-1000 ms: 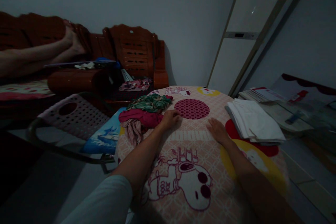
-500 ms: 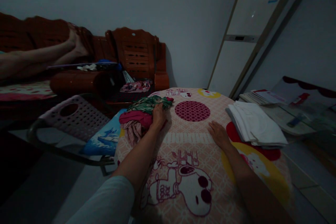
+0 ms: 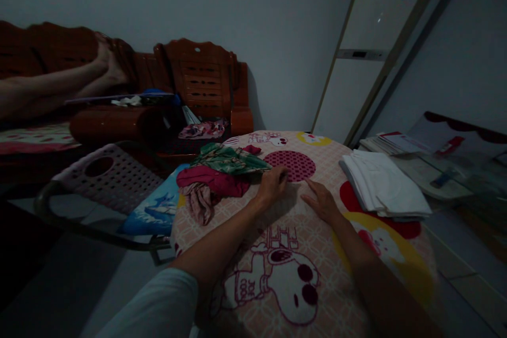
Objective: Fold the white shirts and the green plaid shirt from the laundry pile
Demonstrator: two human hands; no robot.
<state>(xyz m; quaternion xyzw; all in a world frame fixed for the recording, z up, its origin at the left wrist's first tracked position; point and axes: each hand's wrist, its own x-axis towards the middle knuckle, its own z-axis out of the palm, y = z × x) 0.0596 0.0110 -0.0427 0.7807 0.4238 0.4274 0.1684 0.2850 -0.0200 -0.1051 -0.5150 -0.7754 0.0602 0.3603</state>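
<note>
- Head cam, only view: L hand (image 3: 272, 187) has its fingers curled in, grip nearly closed, and looks to have the near corner of the green cloth (image 3: 227, 157). Can't see the actual pinch pt tho, knuckles are in the way.
- Green cloth runs from the pile on the L side of the surface (image 3: 336, 154) over to that hand, crumpled at the far end, tauter by the fingers.
- It lies partly over the dark pink cloth (image 3: 216, 182), w/ the dusty pink cloth (image 3: 198, 202) just beside that.
- R hand (image 3: 321, 203) is open, nothing in the grip, fingertips pointing at the L hand, near but not touching. Can't tell if it's resting on the surface.
- White stack (image 3: 384, 182) is further R, well apart from the pile.
- Tips imo: keep the pull low n slow so the pink stuff doesn't drag along, pinch right at the edge, R hand ready for the other corner.
</note>
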